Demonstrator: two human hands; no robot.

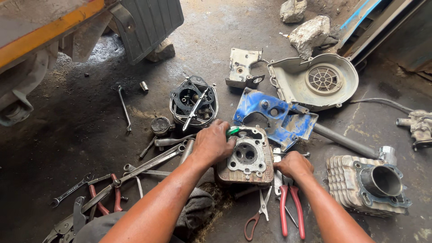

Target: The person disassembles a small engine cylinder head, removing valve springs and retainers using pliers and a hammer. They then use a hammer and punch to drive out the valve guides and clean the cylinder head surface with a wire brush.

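Left hand (pixel 212 145) curled over the near-left corner of the cylinder head (pixel 245 161), its grip pressed around a green-handled tool (pixel 232 131) (only the handle tip shows past the fingers). Right hand (pixel 294 164) rests against the head's right edge, fingers folded down at its side; cannot tell whether that grip pinches anything. The head sits on the oily concrete floor (pixel 81 130), gasket face up, directly between the two grips. Just below the right grip: red-handled pliers (pixel 288 204) and scissors (pixel 258 213). Beyond both grips lies a blue shroud (pixel 274 118), touching the head's far edge, and further out a grey fan cover (pixel 315 81). Right of the right grip, well apart, a finned cylinder block (pixel 366 184). Left of the left grip, spanners (pixel 148 164) and a piston (pixel 160 126).
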